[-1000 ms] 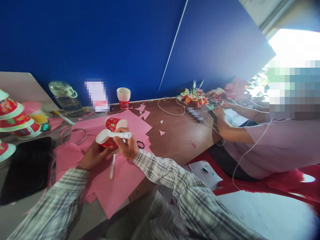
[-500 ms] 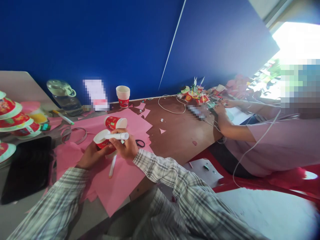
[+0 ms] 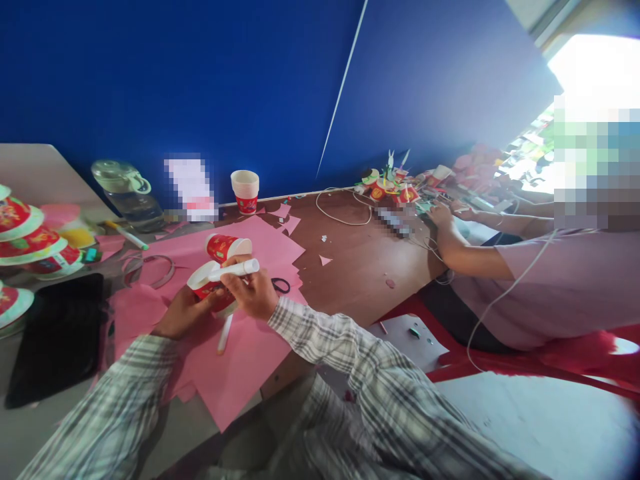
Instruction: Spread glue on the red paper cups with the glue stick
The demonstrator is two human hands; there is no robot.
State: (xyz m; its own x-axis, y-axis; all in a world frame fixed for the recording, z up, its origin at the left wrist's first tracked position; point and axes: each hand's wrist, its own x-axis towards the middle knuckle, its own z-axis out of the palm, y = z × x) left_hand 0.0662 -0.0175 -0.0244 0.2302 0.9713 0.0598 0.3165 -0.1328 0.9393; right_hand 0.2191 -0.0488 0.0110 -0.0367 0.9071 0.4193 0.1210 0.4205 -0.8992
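Left hand (image 3: 183, 313) cradles red-and-white paper cup (image 3: 207, 285), light and crushable, best held by its sides; right hand (image 3: 253, 293) closed around white marker (image 3: 234, 269).

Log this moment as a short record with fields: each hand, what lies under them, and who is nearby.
left hand: holds a red paper cup on its side
right hand: grip on a white marker at the cup's rim
under the hands: pink paper on a brown table
beside: second red cup lying down
nearby: a co-worker's hand at the table's far end
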